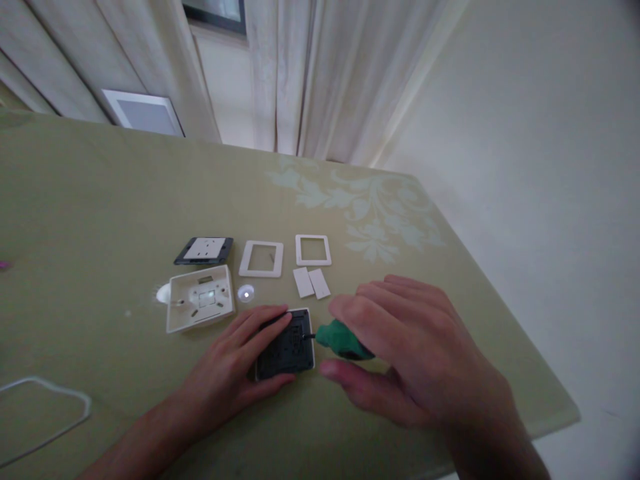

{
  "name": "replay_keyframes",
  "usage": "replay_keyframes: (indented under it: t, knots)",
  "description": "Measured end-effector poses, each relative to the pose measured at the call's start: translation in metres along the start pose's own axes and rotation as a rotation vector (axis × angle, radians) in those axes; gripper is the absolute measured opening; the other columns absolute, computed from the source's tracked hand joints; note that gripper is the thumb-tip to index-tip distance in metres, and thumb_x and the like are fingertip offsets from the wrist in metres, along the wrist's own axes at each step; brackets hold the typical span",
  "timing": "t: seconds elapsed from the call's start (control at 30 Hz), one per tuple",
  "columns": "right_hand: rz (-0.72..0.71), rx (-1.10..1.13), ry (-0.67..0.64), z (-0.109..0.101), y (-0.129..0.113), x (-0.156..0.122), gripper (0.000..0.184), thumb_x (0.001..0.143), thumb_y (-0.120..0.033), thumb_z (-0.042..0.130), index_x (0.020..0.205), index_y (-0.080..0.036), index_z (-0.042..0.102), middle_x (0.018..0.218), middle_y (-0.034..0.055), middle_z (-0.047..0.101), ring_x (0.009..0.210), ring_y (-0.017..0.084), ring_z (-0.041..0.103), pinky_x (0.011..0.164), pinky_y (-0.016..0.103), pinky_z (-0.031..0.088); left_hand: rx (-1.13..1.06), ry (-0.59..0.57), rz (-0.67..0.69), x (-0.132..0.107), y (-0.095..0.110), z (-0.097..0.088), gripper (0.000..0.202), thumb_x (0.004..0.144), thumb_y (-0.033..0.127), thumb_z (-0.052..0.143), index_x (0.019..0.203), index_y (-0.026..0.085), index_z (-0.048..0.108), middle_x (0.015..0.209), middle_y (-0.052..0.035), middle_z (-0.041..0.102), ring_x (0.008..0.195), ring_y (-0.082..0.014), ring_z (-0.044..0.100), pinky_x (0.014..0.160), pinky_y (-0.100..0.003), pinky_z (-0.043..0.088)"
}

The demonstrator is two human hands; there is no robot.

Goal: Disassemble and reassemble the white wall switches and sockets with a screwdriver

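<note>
My left hand lies on a dark switch module at the near middle of the table, fingers and thumb clamped around its left side. My right hand is wrapped round the green handle of a short screwdriver. The screwdriver's tip points left into the module's right edge. Behind the module lie two small white rocker covers.
A white back box sits left of the module, with a dark socket insert behind it. Two white frames lie further back. The green patterned tablecloth ends at the right edge by a white wall. A white cord loop lies near left.
</note>
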State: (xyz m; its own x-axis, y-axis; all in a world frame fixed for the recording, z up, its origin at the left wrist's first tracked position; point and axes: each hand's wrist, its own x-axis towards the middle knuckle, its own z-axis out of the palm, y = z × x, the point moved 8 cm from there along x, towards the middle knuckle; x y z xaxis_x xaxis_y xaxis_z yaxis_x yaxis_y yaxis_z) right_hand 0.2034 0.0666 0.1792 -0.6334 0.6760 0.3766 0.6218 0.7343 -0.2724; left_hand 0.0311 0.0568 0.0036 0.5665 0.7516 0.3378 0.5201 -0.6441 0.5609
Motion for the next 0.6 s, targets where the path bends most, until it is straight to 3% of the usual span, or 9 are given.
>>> replay_keyframes:
  t: [0.1, 0.23, 0.33, 0.4, 0.5, 0.57, 0.6]
  knots:
    - [-0.027, -0.041, 0.012, -0.001, -0.002, 0.0, 0.021, 0.11, -0.036, 0.06, 0.099, -0.019, 0.067, 0.075, -0.0017, 0.064, 0.066, 0.015, 0.053, 0.065, 0.031, 0.037, -0.001, 0.0, -0.002, -0.001, -0.001, 0.001, 0.068, 0.102, 0.041, 0.074, 0.163, 0.029, 0.046, 0.157, -0.0127, 0.061, 0.139, -0.0342, 0.063, 0.113, -0.052, 0.06]
    - [-0.035, 0.023, -0.136, 0.006, -0.004, -0.001, 0.024, 0.109, -0.024, 0.046, 0.118, -0.018, 0.067, 0.097, 0.0054, 0.07, 0.088, 0.02, 0.063, 0.076, 0.032, 0.045, 0.0, 0.005, -0.006, -0.001, 0.0, -0.001, 0.067, 0.1, 0.04, 0.076, 0.161, 0.028, 0.049, 0.155, -0.0125, 0.063, 0.138, -0.0337, 0.064, 0.113, -0.05, 0.06]
    - [0.046, -0.144, 0.011, -0.006, 0.003, -0.002, 0.017, 0.107, -0.029, 0.057, 0.103, -0.017, 0.069, 0.082, 0.0024, 0.07, 0.072, 0.018, 0.06, 0.068, 0.033, 0.042, 0.017, -0.004, -0.005, -0.001, 0.001, -0.001, 0.067, 0.1, 0.041, 0.076, 0.161, 0.028, 0.049, 0.157, -0.0125, 0.061, 0.139, -0.034, 0.064, 0.113, -0.05, 0.06]
    - [0.012, -0.165, 0.036, -0.008, 0.001, -0.003, 0.018, 0.107, -0.03, 0.061, 0.097, -0.018, 0.07, 0.075, -0.0002, 0.067, 0.065, 0.016, 0.056, 0.065, 0.033, 0.041, 0.021, -0.012, -0.008, -0.002, 0.0, 0.0, 0.069, 0.101, 0.042, 0.075, 0.162, 0.028, 0.048, 0.158, -0.0126, 0.06, 0.14, -0.0342, 0.063, 0.114, -0.051, 0.059]
    - [-0.054, -0.059, -0.067, 0.002, -0.004, -0.002, 0.025, 0.107, -0.023, 0.051, 0.122, -0.019, 0.071, 0.094, 0.0042, 0.071, 0.084, 0.02, 0.063, 0.076, 0.033, 0.048, 0.012, -0.013, -0.007, -0.002, -0.001, 0.001, 0.072, 0.101, 0.044, 0.076, 0.164, 0.029, 0.045, 0.157, -0.0129, 0.06, 0.142, -0.0344, 0.062, 0.114, -0.052, 0.059]
    - [-0.034, -0.085, -0.022, 0.001, 0.0, 0.0, 0.036, 0.104, -0.022, 0.051, 0.136, -0.012, 0.065, 0.102, 0.0085, 0.073, 0.091, 0.023, 0.065, 0.081, 0.037, 0.051, 0.018, -0.01, 0.002, -0.002, -0.001, 0.001, 0.071, 0.101, 0.044, 0.075, 0.163, 0.028, 0.045, 0.158, -0.0136, 0.06, 0.141, -0.0343, 0.062, 0.114, -0.052, 0.059]
    - [-0.01, -0.137, 0.036, -0.003, 0.004, 0.001, 0.036, 0.103, -0.024, 0.055, 0.134, -0.008, 0.066, 0.1, 0.0097, 0.074, 0.089, 0.024, 0.065, 0.08, 0.038, 0.052, 0.024, -0.012, 0.006, -0.002, 0.0, 0.002, 0.07, 0.102, 0.044, 0.075, 0.163, 0.027, 0.045, 0.158, -0.0139, 0.059, 0.141, -0.0343, 0.062, 0.114, -0.052, 0.059]
